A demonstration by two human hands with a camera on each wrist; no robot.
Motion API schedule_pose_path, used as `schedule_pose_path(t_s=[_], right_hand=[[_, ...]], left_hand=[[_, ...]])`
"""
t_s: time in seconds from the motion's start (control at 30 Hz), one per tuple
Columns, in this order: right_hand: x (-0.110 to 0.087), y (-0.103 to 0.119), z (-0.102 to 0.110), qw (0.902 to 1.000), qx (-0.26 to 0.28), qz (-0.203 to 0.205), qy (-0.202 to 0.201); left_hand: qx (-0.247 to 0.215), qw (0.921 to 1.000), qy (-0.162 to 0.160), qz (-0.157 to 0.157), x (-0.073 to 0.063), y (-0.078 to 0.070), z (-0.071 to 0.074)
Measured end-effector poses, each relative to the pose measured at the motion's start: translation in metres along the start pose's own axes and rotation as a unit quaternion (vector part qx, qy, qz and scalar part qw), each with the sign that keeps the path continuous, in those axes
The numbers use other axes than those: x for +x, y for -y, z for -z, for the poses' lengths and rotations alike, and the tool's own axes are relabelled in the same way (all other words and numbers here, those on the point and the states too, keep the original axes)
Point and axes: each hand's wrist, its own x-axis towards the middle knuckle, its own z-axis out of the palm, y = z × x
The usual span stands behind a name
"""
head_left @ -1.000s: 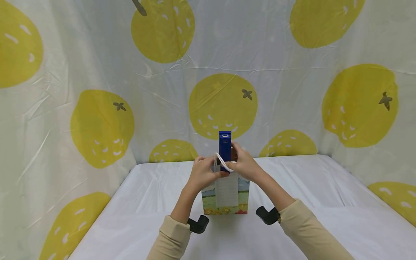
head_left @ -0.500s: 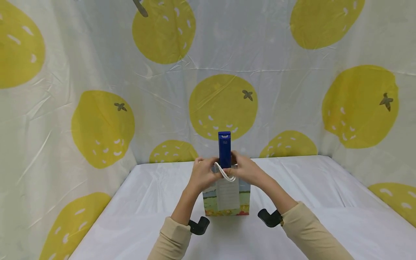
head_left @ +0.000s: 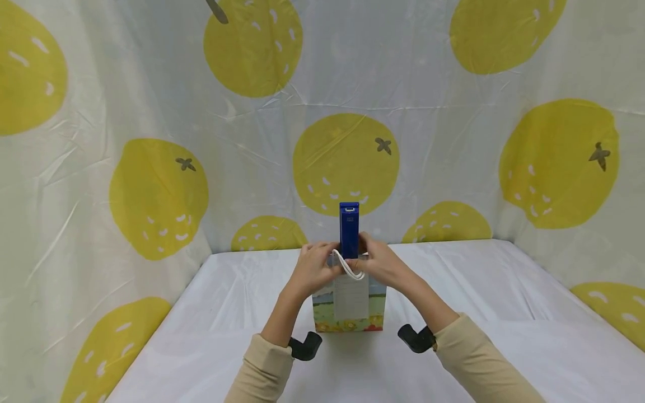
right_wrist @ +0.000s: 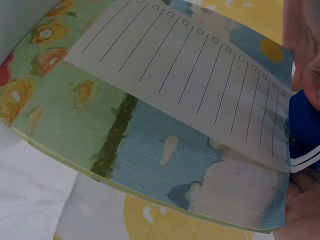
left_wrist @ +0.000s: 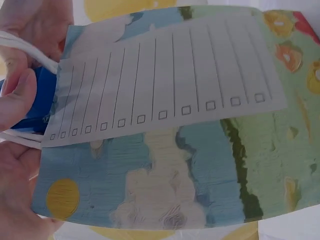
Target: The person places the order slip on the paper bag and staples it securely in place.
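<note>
A small paper gift bag (head_left: 375, 307) with a painted landscape and white cord handles (head_left: 346, 266) stands upright in the head view. Out of its mouth rises a long blue object (head_left: 349, 229), with a metal slot near its upper end like a stapler's. Its lower end is hidden by the hands and the bag. My left hand (head_left: 312, 271) grips the bag's top edge on the left. My right hand (head_left: 385, 266) is at the right of the mouth, thumb in front of the blue object's base and fingers behind; its hold is on the blue object.
A white sheet with ruled lines and small check boxes (left_wrist: 165, 80) covers part of the bag's front. The bag stands on a white-covered table (head_left: 453, 296). Behind hangs a pale curtain (head_left: 433, 145) printed with yellow fruit.
Over the last second, my right hand has slid down along the blue object towards the bag's mouth. The front cord handle has dropped lower. My left hand has barely moved.
</note>
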Motion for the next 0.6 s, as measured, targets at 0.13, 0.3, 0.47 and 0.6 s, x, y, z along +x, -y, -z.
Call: schedule_pose_path(t_s=[0.13,0.3,0.47,0.6], right_hand=[[0.0,0.001,0.001,1.0,0.0,-0.004,-0.004],[-0.002,0.003,-0.001,0.9998,0.014,-0.008,-0.012],[-0.005,0.005,-0.006,0.9993,0.005,-0.003,-0.037],[-0.007,0.006,-0.01,0.9978,-0.01,0.002,-0.066]], left_hand=[[0.015,0.9995,-0.025,-0.008,0.001,-0.002,-0.003],[0.025,0.9986,-0.044,-0.013,0.001,-0.002,-0.008],[0.056,0.9961,-0.067,-0.015,0.0,-0.003,-0.013],[0.071,0.992,-0.1,-0.031,-0.001,-0.004,-0.016]])
